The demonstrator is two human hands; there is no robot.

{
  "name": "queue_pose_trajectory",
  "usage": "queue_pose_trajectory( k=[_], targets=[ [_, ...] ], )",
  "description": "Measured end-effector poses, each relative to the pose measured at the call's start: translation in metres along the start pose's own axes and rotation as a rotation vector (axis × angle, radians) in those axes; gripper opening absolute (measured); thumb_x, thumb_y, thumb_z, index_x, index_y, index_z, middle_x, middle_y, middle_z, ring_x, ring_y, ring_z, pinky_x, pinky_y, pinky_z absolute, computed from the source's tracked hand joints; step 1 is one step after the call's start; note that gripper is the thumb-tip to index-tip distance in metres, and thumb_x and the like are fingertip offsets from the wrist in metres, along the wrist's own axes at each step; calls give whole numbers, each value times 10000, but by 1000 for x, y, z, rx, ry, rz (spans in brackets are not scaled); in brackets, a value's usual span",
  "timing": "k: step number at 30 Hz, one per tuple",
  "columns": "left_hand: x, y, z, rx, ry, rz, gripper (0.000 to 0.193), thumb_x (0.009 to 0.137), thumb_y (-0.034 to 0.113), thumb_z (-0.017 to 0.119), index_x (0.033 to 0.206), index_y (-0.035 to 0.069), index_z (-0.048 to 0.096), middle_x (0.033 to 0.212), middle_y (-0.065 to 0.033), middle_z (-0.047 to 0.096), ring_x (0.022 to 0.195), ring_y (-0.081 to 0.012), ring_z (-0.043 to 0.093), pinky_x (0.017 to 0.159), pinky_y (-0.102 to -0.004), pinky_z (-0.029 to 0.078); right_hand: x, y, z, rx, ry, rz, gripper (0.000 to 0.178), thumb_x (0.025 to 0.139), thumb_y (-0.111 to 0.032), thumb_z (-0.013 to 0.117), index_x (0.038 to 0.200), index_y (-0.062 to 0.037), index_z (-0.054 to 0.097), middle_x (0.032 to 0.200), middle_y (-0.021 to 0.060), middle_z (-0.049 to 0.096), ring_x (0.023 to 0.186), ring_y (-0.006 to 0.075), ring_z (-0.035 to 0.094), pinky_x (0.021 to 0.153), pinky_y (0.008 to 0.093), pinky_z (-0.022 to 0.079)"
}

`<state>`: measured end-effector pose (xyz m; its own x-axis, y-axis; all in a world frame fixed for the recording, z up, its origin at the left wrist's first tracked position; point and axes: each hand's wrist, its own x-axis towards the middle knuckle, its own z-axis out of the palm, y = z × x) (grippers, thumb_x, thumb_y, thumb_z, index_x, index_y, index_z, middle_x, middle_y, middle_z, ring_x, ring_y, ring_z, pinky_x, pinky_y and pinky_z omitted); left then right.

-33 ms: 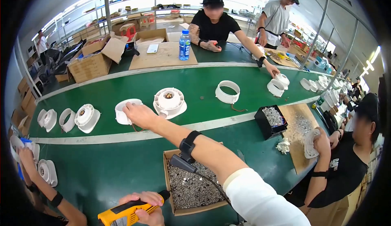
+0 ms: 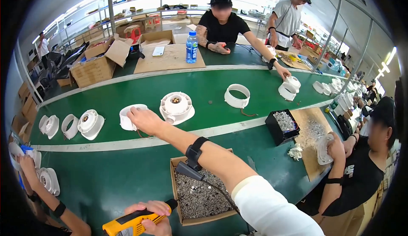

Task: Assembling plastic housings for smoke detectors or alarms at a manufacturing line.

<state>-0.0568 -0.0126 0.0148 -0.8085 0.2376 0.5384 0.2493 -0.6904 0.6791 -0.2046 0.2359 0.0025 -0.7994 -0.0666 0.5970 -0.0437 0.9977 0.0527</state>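
Observation:
My right hand (image 2: pixel 142 120) reaches across onto the green belt, its fingers closed over the rim of a white plastic ring (image 2: pixel 126 120). A thin brown wire shows below that ring. Just right of the hand sits a white round fan housing (image 2: pixel 176 107) with a copper-coloured centre. My left hand (image 2: pixel 155 221), low in the picture, is wrapped round a yellow and black electric screwdriver (image 2: pixel 129 224). The tool's dark tip points right, toward a cardboard tray (image 2: pixel 204 193) full of small metal screws, which lies under my right forearm.
More white rings and housings stand along the belt (image 2: pixel 204 83). A black bin (image 2: pixel 280 127) of small metal parts is at the right. Co-workers sit at left, right and across; one hand (image 2: pixel 284 72) touches a housing. A blue bottle (image 2: pixel 191 49) stands beyond the belt.

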Motion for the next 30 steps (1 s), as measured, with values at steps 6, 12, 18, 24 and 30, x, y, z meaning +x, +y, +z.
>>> queue_pose_trajectory(
  k=[6, 12, 18, 24, 30],
  targets=[
    [0, 2, 1, 54, -14, -2, 373, 932, 410, 445, 1006, 59, 343, 535, -56, 444, 380, -140, 424, 365, -255, 393, 20, 8, -4, -16, 42, 86, 342, 696, -72, 637, 995, -10, 485, 931, 134, 557, 828, 265, 621, 629, 357, 542],
    [0, 3, -4, -29, -19, -54, 439, 887, 437, 524, 1006, 58, 336, 549, -73, 476, 424, -170, 470, 407, -298, 429, 35, 22, 10, 239, -104, 381, 309, 740, -65, 589, 1021, 1, 481, 1118, 228, 526, 945, 378, 587, 762, 449, 512],
    [3, 5, -9, -44, -84, -58, 431, 902, 435, 509, 1008, 57, 331, 570, -74, 469, 445, -179, 473, 433, -303, 445, 0, 40, -3, 170, -247, 377, 236, 779, -69, 548, 1003, 1, 560, 1103, 216, 544, 929, 381, 597, 798, 456, 497],
    [2, 14, -11, -186, -71, -101, 439, 872, 385, 590, 1021, 53, 345, 639, -98, 522, 541, -206, 533, 518, -348, 464, 7, 25, -47, 130, -646, 345, 205, 820, -189, 572, 915, -16, 628, 956, 211, 632, 918, 353, 615, 774, 443, 510],
    [11, 43, -16, -150, -69, -13, 454, 879, 473, 534, 1006, 82, 342, 654, -96, 520, 488, -197, 497, 462, -328, 440, 63, -33, -27, 157, -685, 101, 241, 814, -229, 594, 896, -7, 640, 948, 200, 643, 895, 339, 629, 768, 427, 518]
  ],
)
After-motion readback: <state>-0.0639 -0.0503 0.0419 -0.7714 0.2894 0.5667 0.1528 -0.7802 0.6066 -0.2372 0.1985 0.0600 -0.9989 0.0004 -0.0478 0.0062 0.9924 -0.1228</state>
